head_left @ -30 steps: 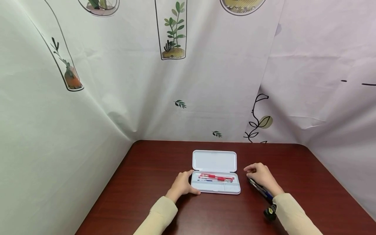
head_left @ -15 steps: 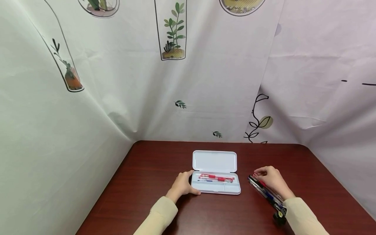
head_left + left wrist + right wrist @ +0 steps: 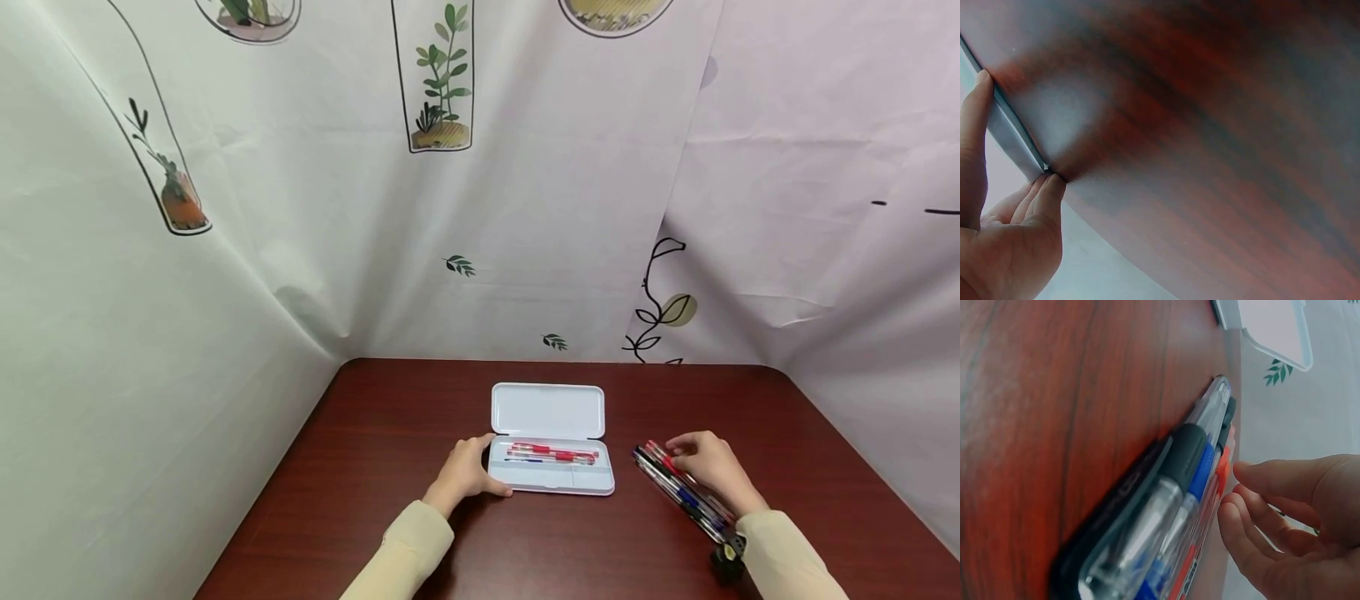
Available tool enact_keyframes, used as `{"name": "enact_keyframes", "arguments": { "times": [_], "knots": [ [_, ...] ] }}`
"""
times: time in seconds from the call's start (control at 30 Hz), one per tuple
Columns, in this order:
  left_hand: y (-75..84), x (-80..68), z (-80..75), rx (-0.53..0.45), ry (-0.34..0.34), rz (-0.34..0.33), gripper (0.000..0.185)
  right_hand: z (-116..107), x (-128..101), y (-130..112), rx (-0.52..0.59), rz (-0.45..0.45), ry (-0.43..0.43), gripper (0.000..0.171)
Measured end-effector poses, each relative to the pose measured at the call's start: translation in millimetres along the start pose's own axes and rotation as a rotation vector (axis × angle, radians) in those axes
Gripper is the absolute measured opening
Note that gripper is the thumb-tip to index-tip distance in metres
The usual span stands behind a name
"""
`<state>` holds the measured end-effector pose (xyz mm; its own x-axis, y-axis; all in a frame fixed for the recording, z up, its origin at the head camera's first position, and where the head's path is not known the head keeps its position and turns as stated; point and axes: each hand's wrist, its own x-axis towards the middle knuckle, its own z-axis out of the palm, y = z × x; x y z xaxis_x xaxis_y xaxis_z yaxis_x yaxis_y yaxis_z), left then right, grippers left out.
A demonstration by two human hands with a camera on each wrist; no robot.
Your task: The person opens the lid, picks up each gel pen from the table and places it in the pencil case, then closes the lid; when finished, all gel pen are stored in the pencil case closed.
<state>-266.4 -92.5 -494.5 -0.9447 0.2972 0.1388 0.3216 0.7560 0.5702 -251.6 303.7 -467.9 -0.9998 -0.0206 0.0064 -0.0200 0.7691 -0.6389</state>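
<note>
So the left hand (image 3: 462, 471) has its fingers and thumb clamped on the left end of an open white pencil case (image 3: 531, 477) on the desk (image 3: 562, 546), red pens (image 3: 551, 455) inside. Right hand (image 3: 716, 468) is just beside a bunch of pens (image 3: 678, 490) right of the case, thumb and fingers slightly apart; can't tell if they're touching the red one.

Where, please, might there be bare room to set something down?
Free: the table left of the left hand, in front of the pencil case, and between that case and the loose pens. Crowded: around those pens, by the right hand.
</note>
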Motion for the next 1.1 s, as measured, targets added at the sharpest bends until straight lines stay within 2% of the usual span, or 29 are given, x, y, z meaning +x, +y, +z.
{"name": "enact_keyframes", "arguments": {
  "times": [0.4,0.83,1.1],
  "knots": [
    [2.8,-1.2,-2.3,-0.003,-0.011,-0.015,0.09,-2.5,-0.4,3.9,-0.03,0.067,-0.023,0.02],
    [1.8,0.1,-1.3,0.004,-0.011,-0.02,0.09,-4.5,2.1,4.1,-0.082,0.027,-0.058,0.017],
    [2.6,-0.9,-1.8,0.005,-0.014,-0.02,0.09,-6.1,2.2,3.3,-0.085,0.006,-0.049,0.016]
  ]
}}
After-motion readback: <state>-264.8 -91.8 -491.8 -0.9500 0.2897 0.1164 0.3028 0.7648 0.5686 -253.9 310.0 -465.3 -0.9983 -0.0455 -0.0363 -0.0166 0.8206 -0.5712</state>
